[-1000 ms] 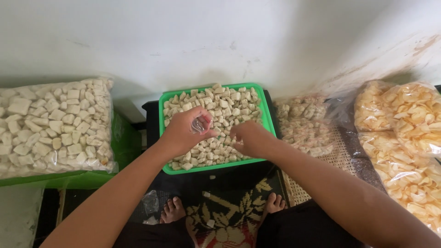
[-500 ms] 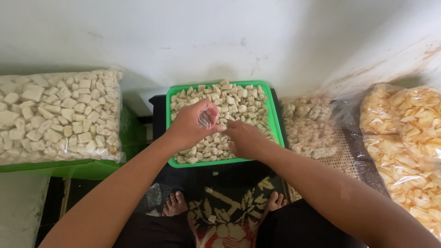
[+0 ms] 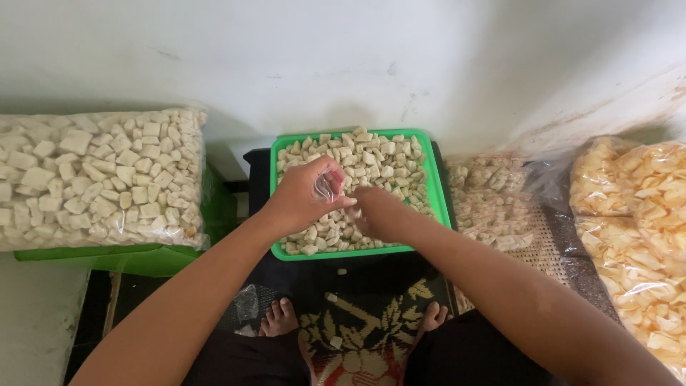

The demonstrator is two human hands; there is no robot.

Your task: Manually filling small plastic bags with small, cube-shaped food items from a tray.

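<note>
Left hand — pinched on small clear plastic bag; right hand — curled among pale cracker pieces, grip unclear; green rectangular plastic tray beneath.

Two bare forearms, no sleeves, no watch, no rings or bracelets visible. Left hand and right hand ungloved. Below hands, dark garment across lap, patterned cloth in red, cream and black between knees. Bare feet beneath left hand, toes showing, no footwear.
</note>
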